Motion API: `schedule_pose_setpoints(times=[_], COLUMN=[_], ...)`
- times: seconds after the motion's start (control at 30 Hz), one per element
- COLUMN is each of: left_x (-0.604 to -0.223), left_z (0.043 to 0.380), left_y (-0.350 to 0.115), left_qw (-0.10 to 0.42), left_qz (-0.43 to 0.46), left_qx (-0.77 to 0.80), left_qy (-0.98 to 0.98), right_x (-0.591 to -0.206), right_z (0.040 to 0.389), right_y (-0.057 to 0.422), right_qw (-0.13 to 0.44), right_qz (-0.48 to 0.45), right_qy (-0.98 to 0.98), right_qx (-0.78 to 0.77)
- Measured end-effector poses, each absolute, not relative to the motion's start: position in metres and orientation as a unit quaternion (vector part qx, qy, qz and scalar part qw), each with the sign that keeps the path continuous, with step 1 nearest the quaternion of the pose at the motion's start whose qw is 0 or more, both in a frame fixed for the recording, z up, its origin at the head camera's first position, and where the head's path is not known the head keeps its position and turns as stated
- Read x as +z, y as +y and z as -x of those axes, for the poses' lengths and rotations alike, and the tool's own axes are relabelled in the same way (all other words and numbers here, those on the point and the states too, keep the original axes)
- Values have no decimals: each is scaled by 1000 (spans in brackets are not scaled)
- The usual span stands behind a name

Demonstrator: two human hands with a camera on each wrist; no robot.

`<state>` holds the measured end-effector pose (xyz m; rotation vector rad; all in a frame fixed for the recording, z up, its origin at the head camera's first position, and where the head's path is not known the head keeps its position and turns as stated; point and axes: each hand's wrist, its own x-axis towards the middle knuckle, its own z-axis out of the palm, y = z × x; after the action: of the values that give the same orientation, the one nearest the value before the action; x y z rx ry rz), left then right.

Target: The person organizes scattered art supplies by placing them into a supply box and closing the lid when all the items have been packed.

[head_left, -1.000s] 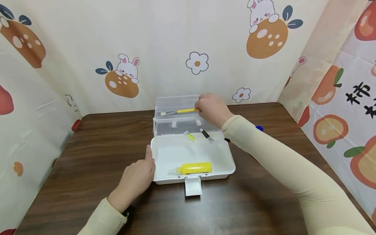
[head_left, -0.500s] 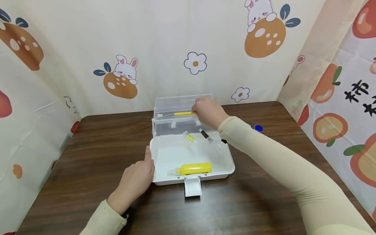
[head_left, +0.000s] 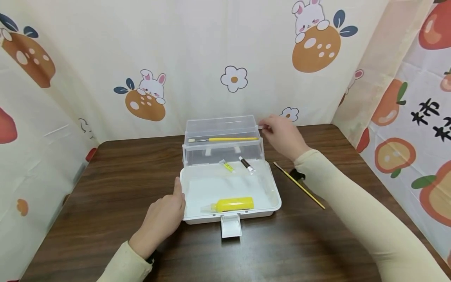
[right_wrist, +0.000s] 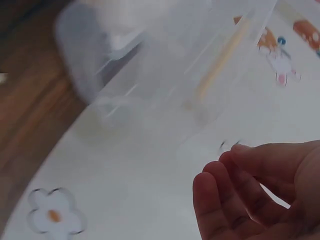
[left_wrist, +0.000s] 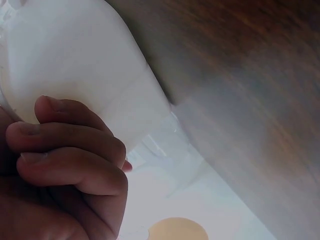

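Observation:
My left hand point(head_left: 162, 217) holds the left side of a white plastic storage box point(head_left: 197, 184), the index finger straight along its rim. In the left wrist view the other fingers point(left_wrist: 75, 145) are curled close to the box wall point(left_wrist: 75, 55). A yellow-handled flat paintbrush point(head_left: 225, 139) lies in the clear raised tray point(head_left: 222, 127) at the back. My right hand point(head_left: 282, 135) is just right of that tray, fingers loosely bent, nothing between them; the right wrist view shows thumb and fingertips point(right_wrist: 207, 185) near one another. A yellow bottle point(head_left: 234, 204) lies at the box's front.
Two small tubes, one yellow point(head_left: 227, 166) and one black point(head_left: 246, 164), are near the back of the box. A second, thin paintbrush point(head_left: 299, 186) lies on the dark wooden table point(head_left: 130, 168) to the right. The latch point(head_left: 231, 226) hangs down in front. A patterned curtain point(head_left: 197, 47) stands behind.
The flat paintbrush has been let go and rests in the raised tray. My right hand has moved right, off the tray, uncovering the thin brush. The left hand has stayed put.

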<state>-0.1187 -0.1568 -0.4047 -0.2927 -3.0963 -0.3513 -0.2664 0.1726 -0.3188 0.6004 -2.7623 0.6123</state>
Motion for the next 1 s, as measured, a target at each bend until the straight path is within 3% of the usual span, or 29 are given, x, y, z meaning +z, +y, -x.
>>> schedule_pose_setpoints(times=[0.37, 0.73, 0.87, 1.0], left_x=[-403, -405, -406, -407], left_z=[119, 120, 120, 120], left_y=[-157, -157, -157, -157], left_qw=[2, -13, -21, -21], left_qz=[93, 88, 89, 92], left_qx=[-124, -128, -136, -134], left_qy=[-988, -988, -987, -986], right_x=[-359, -400, -409, -418], right_z=[240, 212, 204, 198], right_y=[240, 268, 273, 276], right_qw=[96, -60, -70, -44], right_qz=[-171, -147, -138, -153], right_qy=[-960, -974, -974, -974], right_qx=[202, 160, 166, 160])
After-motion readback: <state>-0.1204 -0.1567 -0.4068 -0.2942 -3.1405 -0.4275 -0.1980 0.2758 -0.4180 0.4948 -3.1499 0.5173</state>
